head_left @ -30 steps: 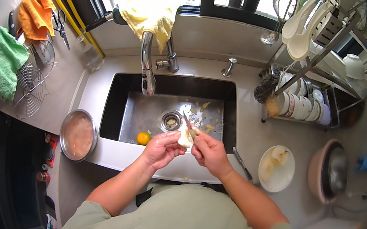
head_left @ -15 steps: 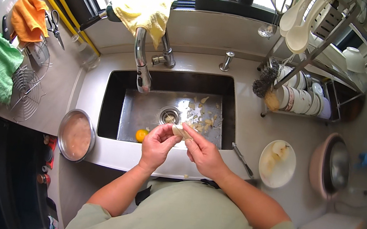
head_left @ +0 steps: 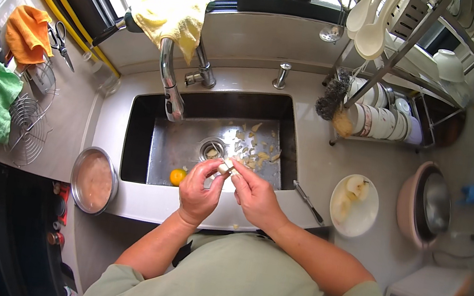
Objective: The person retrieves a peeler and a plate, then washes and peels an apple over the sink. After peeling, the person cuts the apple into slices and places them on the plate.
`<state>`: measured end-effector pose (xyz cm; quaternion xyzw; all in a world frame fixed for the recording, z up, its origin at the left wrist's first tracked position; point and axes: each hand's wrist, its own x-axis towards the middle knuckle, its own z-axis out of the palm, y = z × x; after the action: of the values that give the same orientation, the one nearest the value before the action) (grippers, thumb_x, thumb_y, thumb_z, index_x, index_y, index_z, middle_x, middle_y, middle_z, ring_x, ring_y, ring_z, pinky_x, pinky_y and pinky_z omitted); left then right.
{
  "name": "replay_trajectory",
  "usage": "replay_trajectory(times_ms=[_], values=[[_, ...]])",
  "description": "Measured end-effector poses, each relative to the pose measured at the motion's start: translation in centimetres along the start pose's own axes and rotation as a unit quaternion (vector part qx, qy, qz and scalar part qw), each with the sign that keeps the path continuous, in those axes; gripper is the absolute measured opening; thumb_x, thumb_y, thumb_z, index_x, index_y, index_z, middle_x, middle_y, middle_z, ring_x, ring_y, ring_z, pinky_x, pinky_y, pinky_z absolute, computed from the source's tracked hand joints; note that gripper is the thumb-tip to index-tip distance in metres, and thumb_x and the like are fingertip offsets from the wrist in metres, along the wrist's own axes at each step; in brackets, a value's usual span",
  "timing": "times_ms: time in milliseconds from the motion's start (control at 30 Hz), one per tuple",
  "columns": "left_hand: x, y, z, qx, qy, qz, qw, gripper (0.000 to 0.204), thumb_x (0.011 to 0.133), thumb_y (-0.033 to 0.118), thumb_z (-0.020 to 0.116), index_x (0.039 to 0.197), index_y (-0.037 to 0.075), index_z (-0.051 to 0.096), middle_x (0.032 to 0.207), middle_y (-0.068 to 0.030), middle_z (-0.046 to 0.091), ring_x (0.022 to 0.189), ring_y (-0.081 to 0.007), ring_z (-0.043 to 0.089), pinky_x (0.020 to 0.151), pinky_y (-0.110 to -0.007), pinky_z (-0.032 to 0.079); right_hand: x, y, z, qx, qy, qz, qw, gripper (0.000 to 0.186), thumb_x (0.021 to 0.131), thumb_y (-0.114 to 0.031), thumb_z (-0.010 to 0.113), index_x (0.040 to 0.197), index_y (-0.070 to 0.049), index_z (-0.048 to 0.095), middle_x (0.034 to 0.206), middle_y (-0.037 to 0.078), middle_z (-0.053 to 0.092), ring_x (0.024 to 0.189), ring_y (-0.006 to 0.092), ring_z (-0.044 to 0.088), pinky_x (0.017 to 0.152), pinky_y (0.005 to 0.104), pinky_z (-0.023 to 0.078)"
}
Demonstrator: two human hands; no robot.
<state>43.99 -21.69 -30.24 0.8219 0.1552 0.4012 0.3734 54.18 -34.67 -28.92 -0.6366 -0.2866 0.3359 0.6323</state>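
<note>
Over the front edge of the sink (head_left: 220,97), my two hands meet at a small pale piece of peeled fruit (head_left: 225,167). My left hand (head_left: 198,194) pinches it between thumb and fingers. From the other side my right hand (head_left: 259,201) grips it too, its fingertips closed against it. Fingers hide part of the piece, so its kind is not plain. Below lie several scraps of peel (head_left: 256,151) on the sink floor, around the drain (head_left: 212,149). An orange citrus fruit (head_left: 177,177) rests in the sink beside my left hand.
Right of the sink are a peeler or knife (head_left: 308,202), a white plate (head_left: 361,223) with pale peeled fruit, and stacked basins (head_left: 411,200). A metal bowl (head_left: 94,180) of pinkish contents stands left. A faucet (head_left: 173,91) overhangs the sink; a dish rack (head_left: 376,133) stands back right.
My fingers have shifted on the pale piece, which is turned and now shows a smaller, rounder end. The whole view has shifted slightly; both hands stay over the sink's front edge.
</note>
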Motion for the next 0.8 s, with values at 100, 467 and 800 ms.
replay_trajectory(times_ms=[100,467,800], values=[[-0.3,-0.5,-0.1,-0.02,0.007,-0.005,1.0,0.028,0.089,-0.006,0.078,0.116,-0.004,0.068,0.115,-0.0142,0.075,0.098,-0.0201,0.076,0.086,-0.031,0.063,0.2,0.4,-0.1,0.031,-0.016,0.026,0.999,0.039,0.11,-0.019,0.057,0.145,-0.003,0.061,0.077,0.002,0.06,0.063,0.0047,0.049,0.058,0.0242,0.042],[-1.5,-3.1,-1.9,-0.339,0.028,-0.317,0.885,0.032,0.096,0.001,0.074,0.126,-0.002,0.062,0.128,-0.0163,0.072,0.112,-0.0193,0.07,0.099,-0.034,0.058,2.4,10.3,-6.4,-0.276,0.071,0.131,0.95,0.074,0.099,-0.043,0.066,0.155,0.0,0.045,0.101,0.02,0.075,0.088,0.0336,0.074,0.078,0.0424,0.057],[-5.7,-4.6,-4.8,-0.283,0.083,-0.385,0.874,0.033,0.095,-0.002,0.074,0.127,-0.003,0.063,0.12,-0.0116,0.071,0.107,-0.0176,0.07,0.1,-0.033,0.058,-2.8,7.6,-4.0,-0.531,-0.214,0.081,0.816,0.116,0.075,-0.063,0.085,0.16,-0.004,0.033,0.106,0.021,0.074,0.093,0.0387,0.073,0.079,0.0469,0.058]])
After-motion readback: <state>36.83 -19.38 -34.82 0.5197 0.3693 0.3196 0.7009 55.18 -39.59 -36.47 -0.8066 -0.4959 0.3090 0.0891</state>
